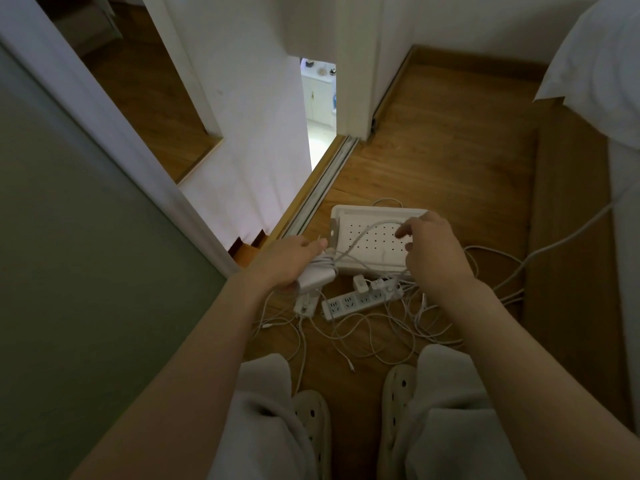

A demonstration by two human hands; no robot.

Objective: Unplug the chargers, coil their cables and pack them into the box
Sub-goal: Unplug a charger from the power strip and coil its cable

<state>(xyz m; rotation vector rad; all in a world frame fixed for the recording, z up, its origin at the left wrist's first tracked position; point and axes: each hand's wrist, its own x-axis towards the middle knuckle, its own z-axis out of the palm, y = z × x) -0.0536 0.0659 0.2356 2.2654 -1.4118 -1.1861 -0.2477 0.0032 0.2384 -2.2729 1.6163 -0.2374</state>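
Two slippers (311,420); left hand (287,263) gripping one charger (317,277), right hand (433,247) pinching its cable (367,233); one box (367,213) beyond.

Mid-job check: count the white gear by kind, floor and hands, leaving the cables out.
Box: 1
Power strip: 1
Charger gripped by the left hand: 1
Chargers plugged into the strip: 2
White unit on the floor left of the strip: 1
Total: 6
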